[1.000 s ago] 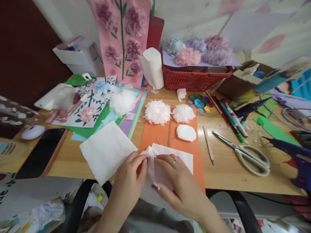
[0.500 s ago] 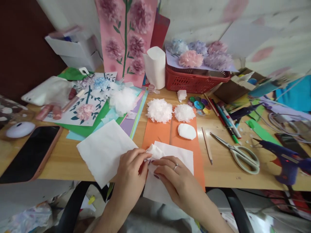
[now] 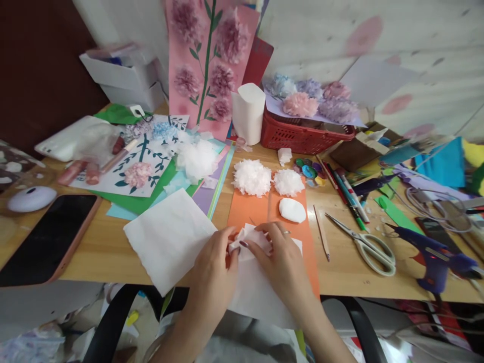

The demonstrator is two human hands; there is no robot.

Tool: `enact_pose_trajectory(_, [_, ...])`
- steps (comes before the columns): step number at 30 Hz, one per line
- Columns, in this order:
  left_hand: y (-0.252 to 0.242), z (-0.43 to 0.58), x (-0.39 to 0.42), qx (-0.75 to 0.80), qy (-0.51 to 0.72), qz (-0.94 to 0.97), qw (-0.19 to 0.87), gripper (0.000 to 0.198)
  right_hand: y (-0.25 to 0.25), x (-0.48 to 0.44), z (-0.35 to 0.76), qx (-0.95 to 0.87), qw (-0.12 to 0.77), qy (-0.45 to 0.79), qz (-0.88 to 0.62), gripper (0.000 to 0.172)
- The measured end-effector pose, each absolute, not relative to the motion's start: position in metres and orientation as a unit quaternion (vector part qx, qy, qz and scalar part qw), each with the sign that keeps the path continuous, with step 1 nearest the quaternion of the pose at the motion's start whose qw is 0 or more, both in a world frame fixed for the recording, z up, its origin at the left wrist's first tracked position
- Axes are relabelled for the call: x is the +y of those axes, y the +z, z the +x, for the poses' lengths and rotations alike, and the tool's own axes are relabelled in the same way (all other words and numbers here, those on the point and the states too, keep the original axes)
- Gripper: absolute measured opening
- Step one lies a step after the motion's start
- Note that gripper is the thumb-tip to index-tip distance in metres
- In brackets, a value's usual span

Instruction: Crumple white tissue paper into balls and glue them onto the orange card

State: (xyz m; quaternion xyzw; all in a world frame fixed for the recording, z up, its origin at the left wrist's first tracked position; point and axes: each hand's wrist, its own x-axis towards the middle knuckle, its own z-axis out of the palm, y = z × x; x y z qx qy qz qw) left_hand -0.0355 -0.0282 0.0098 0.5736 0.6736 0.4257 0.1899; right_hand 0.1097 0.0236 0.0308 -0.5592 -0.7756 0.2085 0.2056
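Note:
Between my two hands is a crumpled piece of white tissue paper (image 3: 249, 236), above a flat white sheet (image 3: 257, 292). My left hand (image 3: 215, 254) pinches its left side with closed fingers. My right hand (image 3: 282, 257) pinches it from the right, thumb and fingers closed on the tissue. Part of the tissue is hidden behind the fingers. Beneath the sheet lies orange paper (image 3: 310, 262). On its upper part sit two fluffy white paper pompoms, one larger (image 3: 252, 177) and one smaller (image 3: 289, 182), with a white oval pad (image 3: 292, 209) below them.
Left of my hands lies a stack of white tissue (image 3: 170, 237), and farther left a phone (image 3: 45, 237). To the right are a pencil (image 3: 321, 233), scissors (image 3: 365, 244) and a glue gun (image 3: 431, 254). A red basket (image 3: 302, 135) and tissue roll (image 3: 248, 113) stand behind.
Both hands have shifted slightly, and the right fingers now reach over the top of the tissue. The tissue looks more spread out than before. The camera view has tilted a little.

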Motion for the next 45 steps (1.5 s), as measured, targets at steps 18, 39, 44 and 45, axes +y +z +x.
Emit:
enact_pose_trajectory(18, [0.051, -0.014, -0.019, 0.581, 0.528, 0.294, 0.546, 0.018, 0.035, -0.008, 0.116, -0.653, 0.543, 0.333, -0.409, 0.032])
enact_pose_trajectory(39, [0.047, -0.015, -0.032, 0.472, 0.542, 0.189, 0.669, 0.036, 0.031, -0.029, 0.134, -0.676, 0.489, 0.43, -0.345, 0.063])
enact_pose_trajectory(44, [0.049, -0.019, -0.036, 0.54, 0.55, 0.261, 0.581, 0.024, 0.031, -0.023, 0.127, -0.505, 0.486, 0.633, -0.327, 0.029])
enact_pose_trajectory(45, [0.05, -0.021, -0.036, 0.549, 0.551, 0.286, 0.559, 0.018, 0.033, -0.021, 0.125, -0.467, 0.47, 0.682, -0.309, 0.031])
